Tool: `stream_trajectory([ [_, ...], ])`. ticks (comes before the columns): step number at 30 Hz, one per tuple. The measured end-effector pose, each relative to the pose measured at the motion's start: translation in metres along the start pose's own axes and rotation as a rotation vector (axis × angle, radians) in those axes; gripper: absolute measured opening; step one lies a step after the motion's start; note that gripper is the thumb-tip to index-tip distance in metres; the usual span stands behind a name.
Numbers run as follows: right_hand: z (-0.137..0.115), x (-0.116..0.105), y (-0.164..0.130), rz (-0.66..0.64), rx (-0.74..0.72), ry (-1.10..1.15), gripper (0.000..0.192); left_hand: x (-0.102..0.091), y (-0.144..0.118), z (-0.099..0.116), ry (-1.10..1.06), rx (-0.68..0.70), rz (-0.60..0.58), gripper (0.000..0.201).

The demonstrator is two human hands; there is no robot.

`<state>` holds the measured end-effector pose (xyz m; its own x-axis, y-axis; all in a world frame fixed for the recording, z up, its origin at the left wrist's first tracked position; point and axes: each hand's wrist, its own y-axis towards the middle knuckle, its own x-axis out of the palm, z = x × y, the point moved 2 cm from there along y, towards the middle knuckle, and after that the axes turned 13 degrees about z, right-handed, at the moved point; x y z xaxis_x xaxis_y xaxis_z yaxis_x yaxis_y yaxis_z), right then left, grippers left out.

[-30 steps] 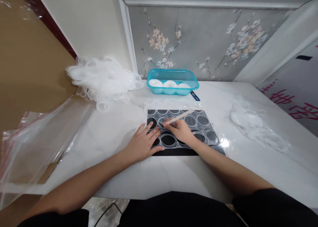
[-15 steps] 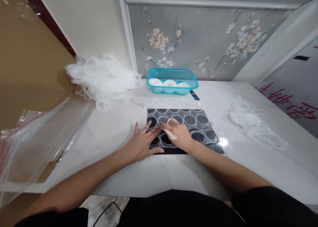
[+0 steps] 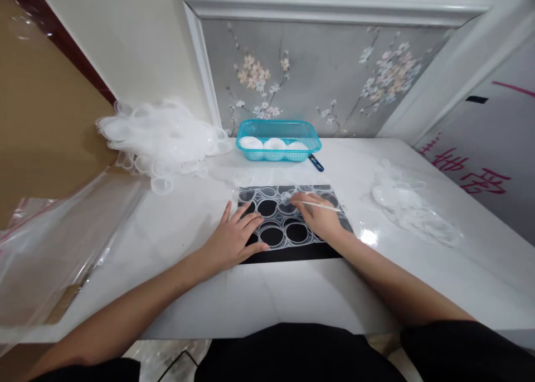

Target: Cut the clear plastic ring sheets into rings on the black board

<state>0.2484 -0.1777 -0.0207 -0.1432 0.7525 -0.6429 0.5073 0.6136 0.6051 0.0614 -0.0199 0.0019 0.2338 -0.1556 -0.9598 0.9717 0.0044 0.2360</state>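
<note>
Sitting beyond the black mat [image 3: 298, 252]: teal basket [image 3: 278, 130], blue cutter [image 3: 316, 163].

This is looking like a home: a grey, flower-painted, white-framed rectangular wall panel [image 3: 307, 64] is filling twelve o'clock.

Before you, a white-framed floral panel [image 3: 309, 64] stood behind the surface [image 3: 463, 270]; clear plastic [image 3: 75, 242] lay at your left, a red-lettered board [image 3: 505, 142] at your right.
</note>
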Motion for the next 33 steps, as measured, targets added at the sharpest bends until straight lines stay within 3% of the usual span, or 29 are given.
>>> stream_trajectory([
  [4,0.004,0.015,-0.014,-0.052,0.147,0.224,0.02,0.004,0.017,0.018,0.031,0.103,-0.014,0.073],
  [8,0.009,0.016,-0.01,-0.042,0.295,0.345,0.02,0.019,0.034,0.028,0.072,0.105,-0.071,0.08],
  [19,0.01,0.018,-0.011,-0.074,0.325,0.287,0.018,0.029,0.035,0.025,0.081,0.084,-0.107,0.08],
  [22,0.007,0.017,-0.011,-0.096,0.26,0.211,0.018,0.03,0.036,0.024,0.061,0.086,-0.101,0.08],
  [25,0.0,0.014,-0.013,-0.143,0.098,0.104,0.022,0.03,0.037,0.024,0.034,0.091,-0.097,0.081],
  [30,-0.006,0.012,-0.001,-0.35,-0.208,-0.221,0.024,0.026,0.038,0.025,-0.002,0.085,-0.116,0.09],
  [31,-0.002,0.011,0.008,-0.35,-0.21,-0.263,0.026,0.025,0.039,0.025,-0.013,0.082,-0.125,0.091],
  [33,0.01,0.001,0.032,-0.21,-0.125,-0.293,0.028,0.024,0.039,0.025,-0.032,0.075,-0.142,0.092],
])
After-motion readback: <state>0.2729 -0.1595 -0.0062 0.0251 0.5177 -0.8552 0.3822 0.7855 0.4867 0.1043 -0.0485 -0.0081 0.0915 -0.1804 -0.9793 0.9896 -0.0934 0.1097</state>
